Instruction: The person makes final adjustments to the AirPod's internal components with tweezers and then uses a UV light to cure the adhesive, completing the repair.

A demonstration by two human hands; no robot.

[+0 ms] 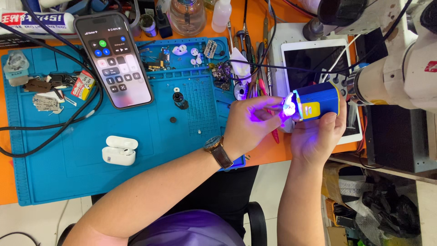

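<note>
The right hand (pixel 318 132) grips a small blue and yellow lamp unit (pixel 317 102) from below, fingers wrapped around its body, with the glowing violet end turned toward the left hand (pixel 249 123). The left hand's fingers are pinched together directly at that lit end, holding something small in the beam; the glare washes it out, so what it is cannot be made out. Both hands hang over the right edge of the blue work mat (pixel 68 173), just in front of a white tablet (pixel 314 59), apparently so the light falls close on the pinched item. A wristwatch (pixel 217 150) sits on the left wrist. On the mat, well apart from the hands, lie an open white earbud case (pixel 119 150) and a smartphone (pixel 114 59) with its screen lit, propped across black cables (pixel 50 132). A microscope body (pixel 400 68) enters from the right, cut off by the frame. Small parts in the mat's upper trays are too fine to identify.
</note>
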